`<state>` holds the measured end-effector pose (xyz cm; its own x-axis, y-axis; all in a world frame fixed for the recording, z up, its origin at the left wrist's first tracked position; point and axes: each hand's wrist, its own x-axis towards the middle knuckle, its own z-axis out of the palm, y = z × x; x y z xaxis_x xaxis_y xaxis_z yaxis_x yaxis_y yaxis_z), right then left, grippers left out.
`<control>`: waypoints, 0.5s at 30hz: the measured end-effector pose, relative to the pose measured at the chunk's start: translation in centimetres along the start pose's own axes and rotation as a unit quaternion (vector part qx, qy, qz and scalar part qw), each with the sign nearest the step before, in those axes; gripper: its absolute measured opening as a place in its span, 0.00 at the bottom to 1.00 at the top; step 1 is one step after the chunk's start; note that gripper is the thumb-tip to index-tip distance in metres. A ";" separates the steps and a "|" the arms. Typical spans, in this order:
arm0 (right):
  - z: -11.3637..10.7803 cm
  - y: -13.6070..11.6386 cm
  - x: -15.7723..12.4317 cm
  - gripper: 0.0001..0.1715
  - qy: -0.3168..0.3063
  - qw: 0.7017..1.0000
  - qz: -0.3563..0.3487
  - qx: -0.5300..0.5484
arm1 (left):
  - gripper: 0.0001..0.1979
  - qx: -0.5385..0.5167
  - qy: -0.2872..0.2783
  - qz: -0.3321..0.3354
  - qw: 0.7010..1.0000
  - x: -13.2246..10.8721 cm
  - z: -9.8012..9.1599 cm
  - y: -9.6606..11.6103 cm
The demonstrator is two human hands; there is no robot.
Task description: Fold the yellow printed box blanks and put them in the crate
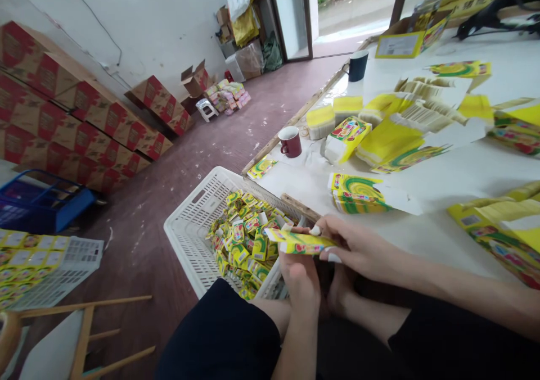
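A small yellow carton [300, 242] with green and red print is held between both my hands, above the near edge of a white plastic crate [185, 231]. My left hand [300, 279] grips the carton from below. My right hand [358, 248] pinches it from above and the right. The crate is filled with several folded yellow cartons [247, 236]. A stack of flat yellow carton blanks [358, 194] lies on the white table [442, 177] just beyond my right hand.
More blanks and stacks [396, 138] cover the table, with a red mug [291, 142] and a dark cup [358, 65] near its edge. Red-brown cardboard boxes [76, 121] line the left wall. A blue crate [42, 200], another filled white crate [37, 265] and a wooden stool [84, 335] stand at left.
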<state>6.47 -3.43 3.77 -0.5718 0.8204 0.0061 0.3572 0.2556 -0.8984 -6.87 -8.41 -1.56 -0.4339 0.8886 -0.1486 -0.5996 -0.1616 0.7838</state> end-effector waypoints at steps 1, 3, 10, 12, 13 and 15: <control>-0.5 0.3 0.1 0.03 0.017 1.000 -0.022 -0.010 | 0.32 0.020 0.017 0.011 1.000 0.2 -0.1 -0.1; -1.4 1.0 0.3 0.07 0.039 0.996 -0.071 -0.045 | 0.25 0.056 0.046 0.024 0.997 0.7 -0.3 -0.3; -3.7 2.6 0.4 0.16 0.180 0.907 -0.235 -0.300 | 0.41 0.157 -0.069 0.154 0.973 1.9 -2.6 2.0; -3.6 1.8 0.0 0.13 0.131 0.887 -0.284 -0.341 | 0.52 0.242 -0.138 0.149 0.949 1.8 -3.0 3.1; -3.3 1.3 -0.2 0.11 0.094 0.883 -0.310 -0.340 | 0.55 0.287 -0.178 0.117 0.934 1.7 -3.1 3.5; -2.6 0.3 -0.7 0.08 0.024 0.885 -0.350 -0.308 | 0.53 0.353 -0.263 0.025 0.897 1.5 -3.0 3.8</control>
<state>8.88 -2.55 4.60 -0.7848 0.3687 0.4980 0.2717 0.9271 -0.2583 -11.78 -8.99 -0.63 0.0404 0.9975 0.0577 0.0687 -0.0604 0.9958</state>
